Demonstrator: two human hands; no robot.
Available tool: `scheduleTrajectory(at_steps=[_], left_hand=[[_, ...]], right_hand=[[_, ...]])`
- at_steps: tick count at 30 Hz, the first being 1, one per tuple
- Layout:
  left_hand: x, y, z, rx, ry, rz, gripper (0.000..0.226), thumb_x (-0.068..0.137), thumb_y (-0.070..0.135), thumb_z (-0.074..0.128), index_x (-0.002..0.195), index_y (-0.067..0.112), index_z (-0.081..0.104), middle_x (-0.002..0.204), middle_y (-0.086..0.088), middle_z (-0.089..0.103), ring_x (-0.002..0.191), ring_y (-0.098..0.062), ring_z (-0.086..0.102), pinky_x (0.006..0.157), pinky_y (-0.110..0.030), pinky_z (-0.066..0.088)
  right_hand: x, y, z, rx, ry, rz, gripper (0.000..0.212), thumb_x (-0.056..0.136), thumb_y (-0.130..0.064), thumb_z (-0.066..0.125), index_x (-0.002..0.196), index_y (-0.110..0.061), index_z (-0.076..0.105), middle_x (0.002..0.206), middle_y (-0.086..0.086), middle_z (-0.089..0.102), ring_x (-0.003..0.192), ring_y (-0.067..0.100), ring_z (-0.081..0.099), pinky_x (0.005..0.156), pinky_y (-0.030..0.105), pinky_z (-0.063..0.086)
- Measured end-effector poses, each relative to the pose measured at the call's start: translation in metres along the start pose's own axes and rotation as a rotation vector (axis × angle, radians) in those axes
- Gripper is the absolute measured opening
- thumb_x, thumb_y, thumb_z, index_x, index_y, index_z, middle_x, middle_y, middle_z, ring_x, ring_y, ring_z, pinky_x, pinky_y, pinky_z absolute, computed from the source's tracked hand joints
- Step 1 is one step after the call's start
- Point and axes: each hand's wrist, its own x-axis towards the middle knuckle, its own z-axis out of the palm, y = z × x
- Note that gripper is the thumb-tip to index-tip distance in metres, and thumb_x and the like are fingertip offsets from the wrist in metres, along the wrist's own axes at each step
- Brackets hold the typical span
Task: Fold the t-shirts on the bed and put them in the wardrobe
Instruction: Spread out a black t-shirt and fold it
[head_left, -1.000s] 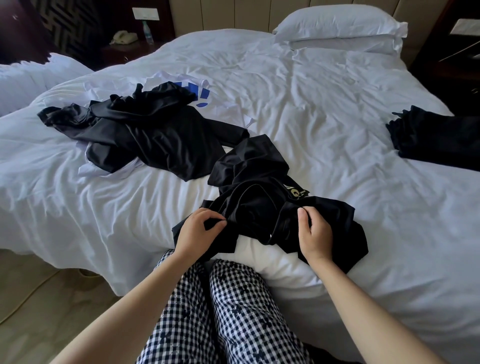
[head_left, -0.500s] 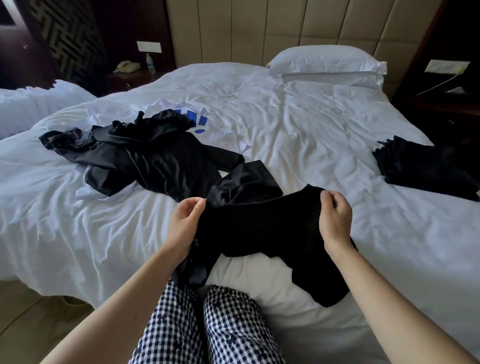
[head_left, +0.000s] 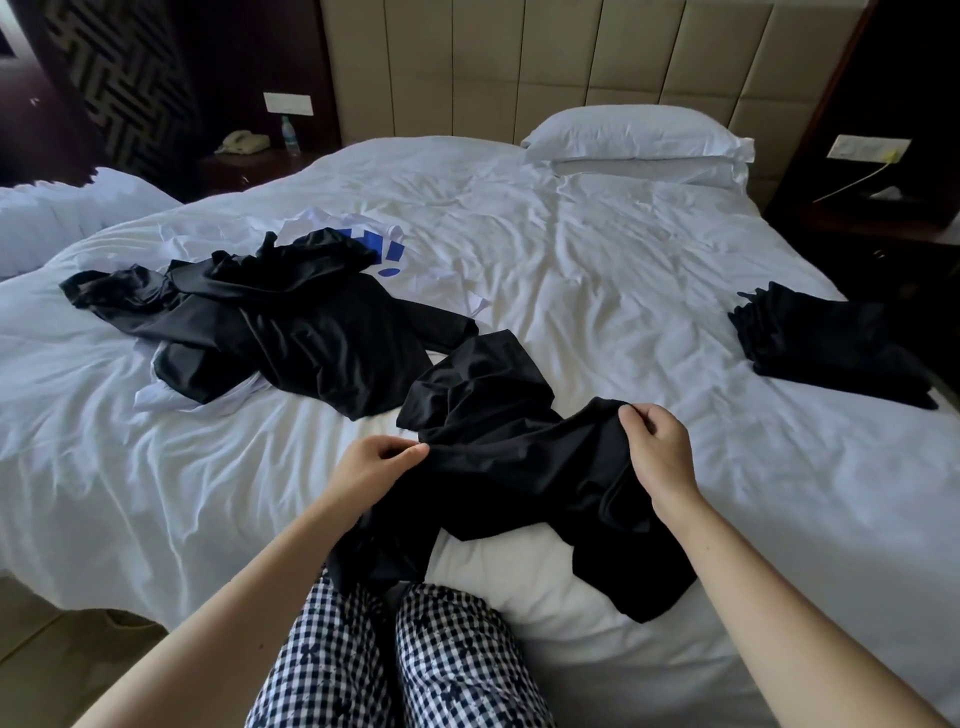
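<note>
Left hand (head_left: 376, 465) pinches the edge of a crumpled black t-shirt (head_left: 519, 467) between thumb and fingers. The right hand (head_left: 657, 452) has its fingers curled around a raised fold of the same shirt, at three o'clock from the left one. The cloth is stretched loosely between both hands. One part of it lies on the bed toward twelve o'clock, another part hangs down at six o'clock over the person's blue-and-white checked trousers (head_left: 389, 665), and a third part spreads toward five o'clock on the white cover.

This shirt is on the near edge of the wide bed with the wrinkled white duvet (head_left: 571, 260). At ten o'clock from the hands lies an unfolded heap of black t-shirts (head_left: 291, 322), and one corner of it comes just beside the held shirt. Under this heap, and showing behind it, is a white t-shirt with a blue print (head_left: 374, 244). At two o'clock, well apart from the hands and near the bed's right edge, rests a flat pile of folded black garments (head_left: 826, 343).

At twelve o'clock, far from the hands, a white pillow (head_left: 634, 135) lies against the beige padded headboard (head_left: 519, 62). At eleven o'clock a dark wooden nightstand (head_left: 244, 166) carries a beige telephone (head_left: 241, 141) and a small clear bottle (head_left: 291, 136) beside it. At nine o'clock the corner of a second white bed (head_left: 52, 218) is visible.
</note>
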Motion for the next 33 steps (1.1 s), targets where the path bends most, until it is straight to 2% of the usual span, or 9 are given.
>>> scheduleTrajectory(at_steps=[5, 8, 11, 14, 17, 19, 24, 28, 33], left_hand=[[0.013, 0.015, -0.010, 0.356, 0.025, 0.067, 0.016, 0.083, 0.029, 0.075, 0.068, 0.032, 0.069, 0.074, 0.008, 0.070, 0.077, -0.015, 0.067, 0.077, -0.035, 0.055], [0.017, 0.043, -0.020, 0.489, 0.076, 0.122, 0.019, 0.082, 0.030, 0.073, 0.066, 0.034, 0.065, 0.071, 0.011, 0.066, 0.075, -0.012, 0.063, 0.074, -0.033, 0.054], [0.020, 0.079, -0.029, 0.587, 0.029, 0.117, 0.013, 0.086, 0.029, 0.069, 0.074, 0.023, 0.067, 0.063, 0.005, 0.063, 0.060, -0.011, 0.059, 0.059, -0.027, 0.046], [0.013, 0.111, -0.032, 0.238, -0.161, -0.042, 0.010, 0.096, 0.019, 0.059, 0.099, 0.009, 0.060, 0.073, -0.009, 0.069, 0.056, -0.017, 0.068, 0.046, -0.024, 0.047], [0.002, 0.128, -0.032, -0.200, -0.340, -0.206, 0.019, 0.102, 0.014, 0.050, 0.118, 0.005, 0.051, 0.112, -0.023, 0.064, 0.075, -0.031, 0.074, 0.048, -0.025, 0.055], [0.003, 0.130, -0.030, -0.336, -0.400, -0.228, 0.026, 0.103, 0.012, 0.047, 0.126, 0.001, 0.049, 0.125, -0.023, 0.059, 0.088, -0.041, 0.071, 0.052, -0.030, 0.058], [0.023, 0.131, -0.017, -0.264, -0.364, -0.188, 0.015, 0.102, 0.016, 0.048, 0.114, 0.007, 0.053, 0.128, -0.023, 0.056, 0.087, -0.040, 0.072, 0.060, -0.036, 0.062], [0.069, 0.160, 0.004, -0.165, -0.300, -0.106, 0.027, 0.102, 0.019, 0.050, 0.127, 0.011, 0.047, 0.135, -0.014, 0.051, 0.085, -0.033, 0.073, 0.062, -0.036, 0.062], [0.153, 0.249, 0.033, -0.084, -0.172, 0.153, 0.010, 0.101, 0.025, 0.050, 0.111, 0.022, 0.050, 0.115, -0.003, 0.060, 0.093, -0.022, 0.071, 0.069, -0.025, 0.053]], right_hand=[[0.011, -0.017, -0.023, -0.230, -0.201, -0.010, 0.006, 0.087, -0.022, 0.068, 0.082, -0.018, 0.070, 0.083, -0.004, 0.071, 0.083, 0.012, 0.066, 0.081, 0.030, 0.050], [0.023, -0.045, -0.042, -0.409, -0.316, 0.023, 0.009, 0.086, -0.019, 0.069, 0.077, -0.016, 0.069, 0.076, -0.002, 0.067, 0.074, 0.015, 0.061, 0.066, 0.027, 0.047], [0.032, -0.078, -0.056, -0.406, -0.450, 0.143, 0.009, 0.093, -0.014, 0.059, 0.088, -0.007, 0.064, 0.087, 0.006, 0.066, 0.077, 0.017, 0.065, 0.055, 0.027, 0.052], [0.034, -0.103, -0.063, -0.161, -0.525, 0.274, 0.014, 0.098, -0.012, 0.049, 0.095, -0.004, 0.060, 0.098, 0.013, 0.066, 0.084, 0.025, 0.069, 0.063, 0.038, 0.060], [0.031, -0.117, -0.065, 0.041, -0.524, 0.339, 0.021, 0.100, -0.009, 0.042, 0.103, 0.001, 0.061, 0.095, 0.016, 0.067, 0.085, 0.027, 0.068, 0.066, 0.044, 0.061], [0.030, -0.118, -0.066, 0.118, -0.539, 0.362, 0.025, 0.101, -0.010, 0.040, 0.108, 0.002, 0.061, 0.099, 0.017, 0.067, 0.086, 0.028, 0.067, 0.067, 0.044, 0.061], [0.044, -0.105, -0.067, 0.207, -0.551, 0.349, 0.020, 0.101, -0.009, 0.042, 0.102, 0.002, 0.059, 0.102, 0.018, 0.067, 0.094, 0.027, 0.067, 0.073, 0.047, 0.060], [0.084, -0.104, -0.062, 0.231, -0.460, 0.304, 0.018, 0.100, -0.006, 0.047, 0.083, -0.007, 0.051, 0.093, 0.016, 0.062, 0.089, 0.025, 0.064, 0.073, 0.048, 0.061], [0.171, -0.139, -0.059, 0.243, -0.319, 0.132, 0.007, 0.100, -0.010, 0.048, 0.098, -0.009, 0.054, 0.106, 0.014, 0.063, 0.097, 0.024, 0.065, 0.076, 0.041, 0.059]])
